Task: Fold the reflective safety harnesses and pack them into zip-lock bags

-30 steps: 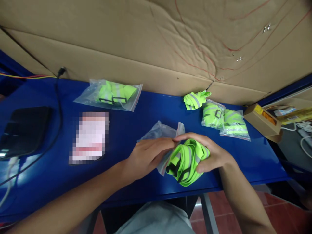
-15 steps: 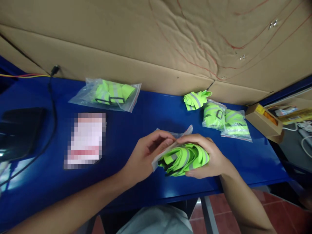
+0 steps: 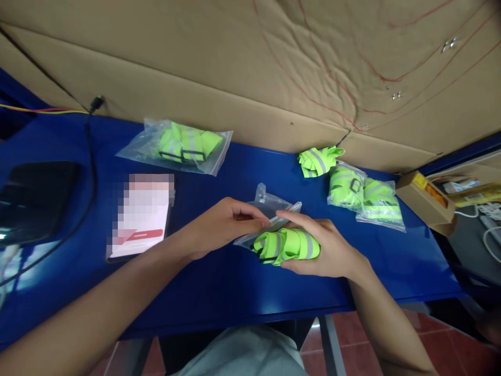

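Observation:
My right hand [image 3: 324, 243] is wrapped round a rolled neon-green reflective strap [image 3: 287, 245] with grey stripes and a black buckle at its left end. Behind the roll is a clear zip bag [image 3: 274, 204], its edge pinched between the thumb and fingers of my left hand [image 3: 230, 225]. My right index finger reaches over to the bag's edge as well. The strap lies in front of the bag, by its mouth; whether any part is inside, I cannot tell.
Bagged green straps lie at the back left [image 3: 188, 146] and right [image 3: 346, 185], near a loose strap bundle [image 3: 319, 161]. A phone [image 3: 143, 216], a black device [image 3: 39, 201] and a cable [image 3: 92, 156] are at left. An open cardboard box [image 3: 426, 198] stands at right.
Both hands have shifted slightly, and the strap roll now sits a little left and higher, looking more compact. More of the clear bag shows flat behind the hands. The view has tilted slightly.

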The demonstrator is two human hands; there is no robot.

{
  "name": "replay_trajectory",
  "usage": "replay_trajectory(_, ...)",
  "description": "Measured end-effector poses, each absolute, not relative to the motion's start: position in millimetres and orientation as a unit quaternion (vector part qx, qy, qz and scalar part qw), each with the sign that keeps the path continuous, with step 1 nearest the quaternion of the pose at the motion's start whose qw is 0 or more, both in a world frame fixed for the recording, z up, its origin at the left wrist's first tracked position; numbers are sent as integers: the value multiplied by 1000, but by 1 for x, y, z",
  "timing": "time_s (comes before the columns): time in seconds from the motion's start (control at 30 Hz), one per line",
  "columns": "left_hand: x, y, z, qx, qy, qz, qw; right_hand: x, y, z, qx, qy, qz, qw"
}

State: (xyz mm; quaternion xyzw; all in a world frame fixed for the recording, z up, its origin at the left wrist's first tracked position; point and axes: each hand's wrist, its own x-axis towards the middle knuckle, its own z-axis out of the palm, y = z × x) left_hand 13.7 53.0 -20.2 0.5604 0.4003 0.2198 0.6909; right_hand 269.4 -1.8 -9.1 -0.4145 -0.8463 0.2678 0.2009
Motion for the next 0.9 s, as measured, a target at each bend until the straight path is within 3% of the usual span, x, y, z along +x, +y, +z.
replay_trajectory(0.37,10,60,-26,445,373,284,763,263,-2,-13,-410,-870,192,193)
replay_trajectory(0.53,9,58,-15,501,428,422,622,268,-2,-7,-436,-848,237,184)
replay_trajectory(0.63,12,52,-12,592,442,430,519,268,-3,-5,-440,-839,280,156)
replay_trajectory(0.9,15,44,-14,663,414,428,454,268,1,-4,-452,-823,330,105)
